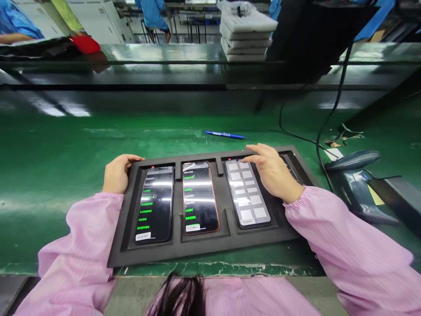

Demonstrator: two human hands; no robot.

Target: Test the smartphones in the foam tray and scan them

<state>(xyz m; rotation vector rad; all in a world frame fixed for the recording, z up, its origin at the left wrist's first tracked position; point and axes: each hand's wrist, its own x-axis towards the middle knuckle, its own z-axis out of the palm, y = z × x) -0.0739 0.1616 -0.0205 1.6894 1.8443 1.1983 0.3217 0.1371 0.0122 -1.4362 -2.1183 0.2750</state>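
**Both grips at the phone tray, right one open over a screen**

My left grip (116, 175) is against the far left corner of the tray (151, 255), fingers along the rim; I can't tell whether it pinches or only steadies. My right grip (274, 173) is open and holds nothing, its fingers stretched over the top of the right phone (248, 193). Just inside my left grip lies the left phone (154, 204); the middle phone (200, 197) sits between the grips. All three lie face up in the tray on the desk (66, 145). A pen (224, 134) rests beyond the tray, short of my right grip's far side.

For a clean touch, I'd judge it best to let the left grip brace the tray lightly, use one fingertip, and keep my palm off the glass so the phone stays seated.

I can't tell whether my fingertips meet the screen or hover. My right grip hides part of the tray's right end, so the dark shapes in that slot are unclear. Glare crosses the screens, and their small writing is unreadable to me.
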